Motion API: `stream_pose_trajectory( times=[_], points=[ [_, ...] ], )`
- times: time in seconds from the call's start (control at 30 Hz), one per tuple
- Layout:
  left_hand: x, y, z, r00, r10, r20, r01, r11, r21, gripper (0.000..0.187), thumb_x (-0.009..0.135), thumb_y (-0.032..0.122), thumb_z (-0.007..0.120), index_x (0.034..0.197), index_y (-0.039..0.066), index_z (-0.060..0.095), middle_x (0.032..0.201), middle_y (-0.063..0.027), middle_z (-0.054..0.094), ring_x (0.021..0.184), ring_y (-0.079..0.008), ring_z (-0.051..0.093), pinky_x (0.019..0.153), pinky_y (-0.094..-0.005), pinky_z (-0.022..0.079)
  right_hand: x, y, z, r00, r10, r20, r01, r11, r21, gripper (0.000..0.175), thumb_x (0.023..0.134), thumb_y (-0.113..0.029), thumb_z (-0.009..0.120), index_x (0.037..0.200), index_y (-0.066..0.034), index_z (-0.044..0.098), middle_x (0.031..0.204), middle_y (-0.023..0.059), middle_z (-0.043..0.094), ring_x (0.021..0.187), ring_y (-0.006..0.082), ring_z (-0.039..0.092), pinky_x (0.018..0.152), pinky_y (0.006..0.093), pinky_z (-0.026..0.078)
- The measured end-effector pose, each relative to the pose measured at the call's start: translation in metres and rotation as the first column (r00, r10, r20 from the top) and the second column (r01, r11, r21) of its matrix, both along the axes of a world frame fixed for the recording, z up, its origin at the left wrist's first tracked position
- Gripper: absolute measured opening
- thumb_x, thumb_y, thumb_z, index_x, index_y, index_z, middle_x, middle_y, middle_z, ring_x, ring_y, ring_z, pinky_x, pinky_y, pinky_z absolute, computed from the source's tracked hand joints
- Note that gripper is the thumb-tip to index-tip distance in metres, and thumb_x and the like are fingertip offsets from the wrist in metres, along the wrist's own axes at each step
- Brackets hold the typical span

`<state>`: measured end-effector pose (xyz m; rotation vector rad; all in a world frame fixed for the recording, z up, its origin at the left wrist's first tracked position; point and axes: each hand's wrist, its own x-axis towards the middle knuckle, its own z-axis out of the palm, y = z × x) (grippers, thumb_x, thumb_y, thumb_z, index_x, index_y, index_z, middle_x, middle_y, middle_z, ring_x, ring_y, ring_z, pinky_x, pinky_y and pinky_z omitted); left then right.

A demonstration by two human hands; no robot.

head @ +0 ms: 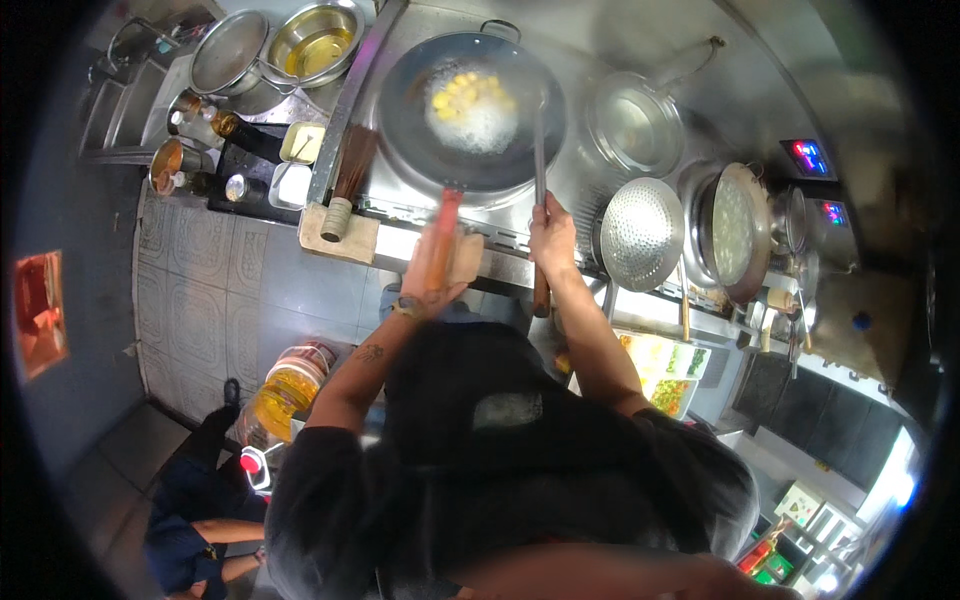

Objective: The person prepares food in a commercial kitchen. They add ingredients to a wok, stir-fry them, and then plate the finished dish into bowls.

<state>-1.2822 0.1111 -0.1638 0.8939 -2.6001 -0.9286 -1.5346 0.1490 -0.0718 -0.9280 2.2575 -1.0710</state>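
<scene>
My left hand (429, 274), blurred, is at the handle (444, 236) of a large dark wok (409, 142), with a tan cloth (469, 259) beside the palm. Whether the fingers close round the handle is hard to tell. Yellow pieces of food (465, 94) lie in the wok next to whitish, foaming liquid (480, 133), under some steam. My right hand (553, 234) grips the metal shaft of a long-handled cooking utensil (540, 157). Its wooden end hangs below my hand, and its head is blurred at the wok's right side.
Left of the wok are a bamboo brush (351, 172), seasoning containers (302, 142), bottles and a bowl of oil (319, 52). To the right are a pot (637, 131), a perforated strainer (643, 234) and another wok (742, 232). A co-worker (195, 495) is at lower left, near oil jugs (277, 405).
</scene>
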Motion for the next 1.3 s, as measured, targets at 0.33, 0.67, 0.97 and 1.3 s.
stream_pose_trajectory(
  times=[0.33,0.67,0.97,1.3],
  points=[
    [0.079,0.011,-0.004,0.996,-0.079,-0.043,0.072,0.987,-0.141,0.073,0.09,0.03,0.073,0.147,-0.004,0.042,0.152,-0.0264,0.042,0.14,-0.0418,0.044,0.114,-0.0522,0.038,0.003,0.003,0.04,0.952,0.043,0.302,-0.103,0.977,0.186,0.042,0.106,-0.018,0.058,0.145,-0.0036,0.057,0.078,0.0072,0.062,0.054,0.0157,0.054,0.049,0.0326,0.046],
    [0.061,0.05,-0.114,0.956,-0.218,0.194,0.194,0.972,0.134,0.027,0.096,0.015,0.054,0.116,-0.002,0.061,0.113,-0.0198,0.066,0.099,-0.0332,0.068,0.081,-0.0413,0.057,0.008,0.05,0.056,0.913,0.339,-0.225,-0.3,0.935,0.19,0.042,0.103,-0.016,0.061,0.141,-0.0004,0.06,0.077,0.0192,0.067,0.065,0.0186,0.063,0.065,0.0331,0.052],
    [-0.025,0.08,-0.189,0.836,-0.547,0.033,0.546,0.837,0.041,0.042,0.103,0.023,0.046,0.139,0.006,0.057,0.141,-0.0159,0.059,0.127,-0.0328,0.059,0.106,-0.0489,0.048,0.003,0.05,0.053,0.901,0.347,-0.26,-0.276,0.921,0.273,0.045,0.102,-0.017,0.063,0.143,-0.0005,0.058,0.09,0.0229,0.07,0.073,0.0215,0.067,0.072,0.0346,0.055],
    [-0.058,0.072,-0.173,0.86,-0.51,-0.01,0.454,0.757,0.47,0.054,0.109,0.047,0.032,0.149,0.017,0.053,0.154,-0.0147,0.051,0.142,-0.034,0.047,0.123,-0.0435,0.031,-0.002,0.059,0.055,0.827,0.422,-0.37,-0.306,0.892,0.334,0.046,0.097,-0.009,0.065,0.142,-0.0037,0.06,0.093,0.0264,0.072,0.077,0.0372,0.072,0.072,0.0437,0.058]
  ],
)
